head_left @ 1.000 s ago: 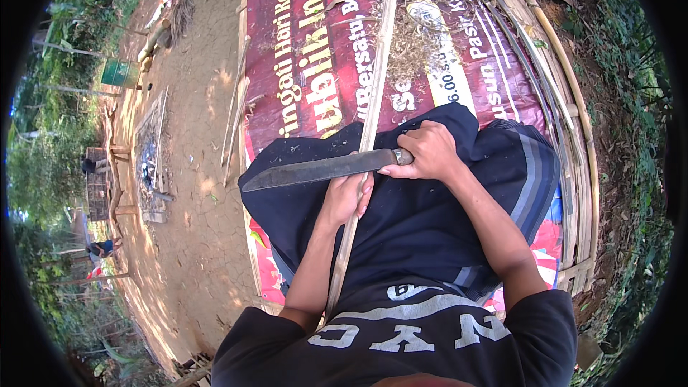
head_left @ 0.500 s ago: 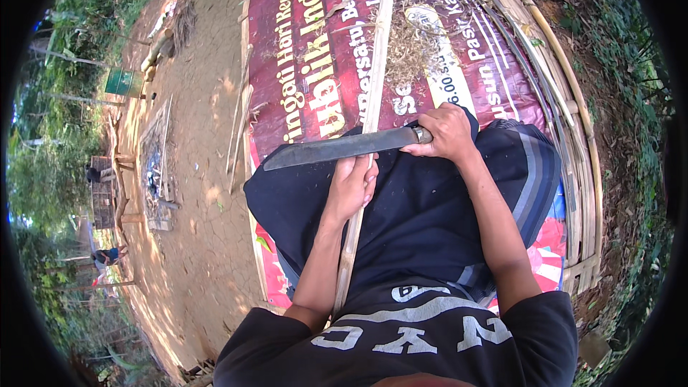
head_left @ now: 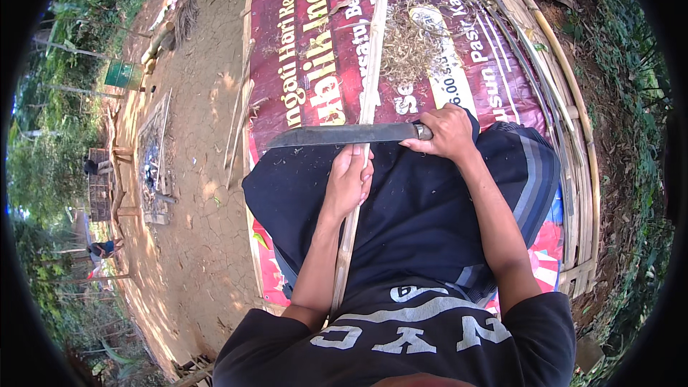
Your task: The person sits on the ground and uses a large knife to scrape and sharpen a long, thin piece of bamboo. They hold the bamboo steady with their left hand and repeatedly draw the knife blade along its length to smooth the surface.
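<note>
Since a second ago, the blade (head_left: 340, 135) has slid farther along the strip (head_left: 362, 143), away from the body, and the right hand (head_left: 446, 132) has gone with it. Nearest, the strip runs from the lap up across a dark cloth (head_left: 423, 208) over the knees. The left hand (head_left: 349, 183) is closed around the strip just below the blade. The right hand is clenched on the knife handle, blade lying crosswise on the strip, pointing left. Beyond, shavings (head_left: 408, 46) lie heaped on the red banner (head_left: 301, 64), so some scraping looks done; the far length of the strip probably remains. Finished strips (head_left: 552, 93) curve along the right.
</note>
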`<move>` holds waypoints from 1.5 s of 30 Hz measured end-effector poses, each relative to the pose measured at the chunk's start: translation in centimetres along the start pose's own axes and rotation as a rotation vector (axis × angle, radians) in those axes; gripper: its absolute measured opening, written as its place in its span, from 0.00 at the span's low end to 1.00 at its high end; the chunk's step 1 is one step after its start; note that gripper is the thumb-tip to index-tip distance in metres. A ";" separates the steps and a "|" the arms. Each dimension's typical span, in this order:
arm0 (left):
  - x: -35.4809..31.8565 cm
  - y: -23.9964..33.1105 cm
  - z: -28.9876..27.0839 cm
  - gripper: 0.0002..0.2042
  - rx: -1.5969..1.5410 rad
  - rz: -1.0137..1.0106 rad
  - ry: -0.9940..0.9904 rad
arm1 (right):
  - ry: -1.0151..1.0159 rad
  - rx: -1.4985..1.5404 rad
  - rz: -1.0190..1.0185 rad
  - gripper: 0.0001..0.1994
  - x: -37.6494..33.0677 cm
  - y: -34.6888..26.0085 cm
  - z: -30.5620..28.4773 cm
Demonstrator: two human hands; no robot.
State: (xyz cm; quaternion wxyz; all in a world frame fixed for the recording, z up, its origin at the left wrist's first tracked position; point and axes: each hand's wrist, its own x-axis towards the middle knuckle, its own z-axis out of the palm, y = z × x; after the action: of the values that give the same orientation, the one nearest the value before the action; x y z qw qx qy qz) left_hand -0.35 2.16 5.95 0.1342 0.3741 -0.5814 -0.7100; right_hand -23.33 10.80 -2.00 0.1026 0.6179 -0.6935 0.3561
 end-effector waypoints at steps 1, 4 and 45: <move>-0.1 0.3 0.1 0.20 -0.003 -0.014 0.033 | 0.018 -0.001 0.002 0.31 0.1 -0.6 -0.1; 0.1 -0.1 -0.2 0.18 -0.057 -0.008 0.013 | 0.032 0.041 0.004 0.30 0.8 -3.1 0.1; -1.7 -0.4 -0.6 0.17 0.022 0.049 0.001 | -0.057 0.096 0.292 0.32 0.7 0.9 0.5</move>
State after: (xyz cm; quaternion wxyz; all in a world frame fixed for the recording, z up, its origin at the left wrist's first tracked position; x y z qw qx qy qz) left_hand 1.29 2.88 6.22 0.1479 0.3615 -0.5981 -0.6997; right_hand -24.19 9.99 -2.29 0.0003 0.5246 -0.7608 0.3821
